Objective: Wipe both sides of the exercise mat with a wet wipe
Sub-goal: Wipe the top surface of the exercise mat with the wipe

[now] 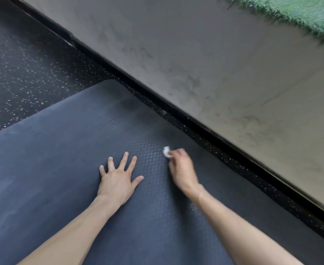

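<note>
A person's right hand [180, 167] pinches a small wet wipe [166, 151] against the exercise mat [52, 169], which lies flat on the speckled floor [23, 73]; the left hand [117, 178] braces it, fingers spread wide. Side 1 appears underway; flipping the mat likely comes later.

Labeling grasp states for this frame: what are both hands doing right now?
Left hand: open, fingers spread, palm pressed flat on the dark grey textured exercise mat.
Right hand: fingers curled round a small crumpled white wet wipe.
</note>
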{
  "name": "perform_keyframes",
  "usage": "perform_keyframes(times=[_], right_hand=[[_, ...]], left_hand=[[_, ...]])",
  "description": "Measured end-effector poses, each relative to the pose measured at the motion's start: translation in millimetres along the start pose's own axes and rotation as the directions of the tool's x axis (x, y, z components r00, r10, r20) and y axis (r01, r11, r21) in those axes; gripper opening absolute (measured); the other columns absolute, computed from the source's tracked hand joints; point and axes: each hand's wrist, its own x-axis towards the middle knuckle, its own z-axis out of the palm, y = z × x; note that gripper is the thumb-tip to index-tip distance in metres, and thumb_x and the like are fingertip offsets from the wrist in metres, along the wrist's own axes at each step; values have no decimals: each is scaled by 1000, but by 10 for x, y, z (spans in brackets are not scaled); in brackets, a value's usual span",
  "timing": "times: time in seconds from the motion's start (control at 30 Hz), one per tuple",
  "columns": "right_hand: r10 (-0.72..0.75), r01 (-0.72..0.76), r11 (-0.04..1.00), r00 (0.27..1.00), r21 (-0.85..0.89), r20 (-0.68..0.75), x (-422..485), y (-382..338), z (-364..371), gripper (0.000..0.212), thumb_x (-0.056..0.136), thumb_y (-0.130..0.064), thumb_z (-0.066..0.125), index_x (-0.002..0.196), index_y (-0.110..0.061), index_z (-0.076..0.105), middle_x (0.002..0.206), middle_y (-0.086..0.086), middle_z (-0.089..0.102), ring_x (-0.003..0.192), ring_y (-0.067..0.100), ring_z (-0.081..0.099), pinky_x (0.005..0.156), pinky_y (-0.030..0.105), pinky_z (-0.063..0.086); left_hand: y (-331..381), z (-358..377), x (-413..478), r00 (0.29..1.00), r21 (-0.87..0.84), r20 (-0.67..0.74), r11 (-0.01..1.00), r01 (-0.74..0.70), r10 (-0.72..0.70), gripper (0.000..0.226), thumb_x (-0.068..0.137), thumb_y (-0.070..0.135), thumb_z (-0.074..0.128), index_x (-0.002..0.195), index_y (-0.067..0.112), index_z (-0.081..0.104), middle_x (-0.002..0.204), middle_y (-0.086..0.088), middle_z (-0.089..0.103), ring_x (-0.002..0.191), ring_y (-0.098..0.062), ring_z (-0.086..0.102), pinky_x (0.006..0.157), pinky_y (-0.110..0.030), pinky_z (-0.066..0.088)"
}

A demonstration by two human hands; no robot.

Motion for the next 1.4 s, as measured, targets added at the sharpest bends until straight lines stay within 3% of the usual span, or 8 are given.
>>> perform_keyframes(times=[0.1, 0.23, 0.37, 0.53, 0.87, 1.07, 1.2, 1.4], right_hand=[[-190, 186, 982, 971, 41, 145, -285, -437, 211, 27, 88, 3, 54, 111, -3, 65, 99, 12, 57, 89, 29, 54, 79, 37, 48], [-165, 169, 986, 967, -4, 193, -226, -301, 201, 29, 89, 1, 51, 114, -6, 66, 104, 10, 56, 97, 28, 53, 82, 37, 49], [62, -53, 994, 994, -98, 89, -14, 311, -165, 28, 94, -1, 48, 117, -7, 63, 117, 14, 55, 109, 29, 51, 89, 28, 37], [260, -270, 952, 962, -141, -88, -57, 806, -545, 29, 91, 6, 48, 112, 1, 67, 108, 16, 58, 96, 35, 59, 82, 37, 49], [-300, 301, 953, 927, 31, 227, -620, -258, 89, 26, 87, 4, 51, 108, -4, 63, 99, 10, 55, 86, 25, 49, 78, 32, 43], [77, -77, 985, 997, -152, -7, -276, 854, -553, 26, 95, -9, 45, 101, -26, 63, 103, 6, 54, 95, 24, 51, 89, 34, 43], [215, -219, 965, 976, -147, -37, -325, 960, -643, 28, 94, -1, 51, 120, -7, 61, 120, 14, 54, 109, 33, 53, 87, 25, 35], [-240, 243, 970, 959, -2, 151, -737, -47, -51, 27, 87, 6, 54, 110, -4, 63, 99, 11, 58, 86, 29, 54, 79, 37, 49]], left_hand=[[3, 5, 4, 1000, -2, -6, 1000, 10, -10, 76, 96, 72, 12, 160, 35, -7, 168, 7, -11, 148, -42, 10, 116, -55, 23], [-9, 6, 21, 1000, -7, 10, 1000, 14, -14, 77, 95, 73, 11, 159, 36, -7, 168, 7, -11, 148, -42, 10, 117, -55, 23], [-12, 13, 12, 1000, -18, 11, 1000, 11, -10, 75, 95, 72, 8, 159, 36, -9, 168, 7, -12, 149, -42, 8, 117, -55, 22], [-3, 28, -4, 1000, -17, 2, 1000, 17, -17, 74, 96, 71, 8, 159, 35, -9, 168, 7, -12, 149, -43, 7, 118, -57, 19], [-15, 10, 12, 1000, -20, 7, 999, 24, -24, 77, 94, 74, 10, 159, 37, -8, 168, 9, -10, 149, -41, 10, 118, -55, 21], [-20, 27, 14, 1000, -15, 8, 1000, 22, -22, 76, 95, 73, 8, 159, 36, -9, 168, 9, -12, 149, -41, 9, 118, -55, 21], [-19, 49, 12, 1000, -9, -1, 1000, 21, -21, 75, 95, 72, 7, 159, 35, -9, 168, 8, -12, 149, -42, 9, 118, -56, 21], [-5, 42, 36, 1000, -18, 1, 1000, 25, -25, 76, 95, 73, 8, 159, 36, -9, 168, 8, -12, 149, -41, 9, 118, -55, 21]])
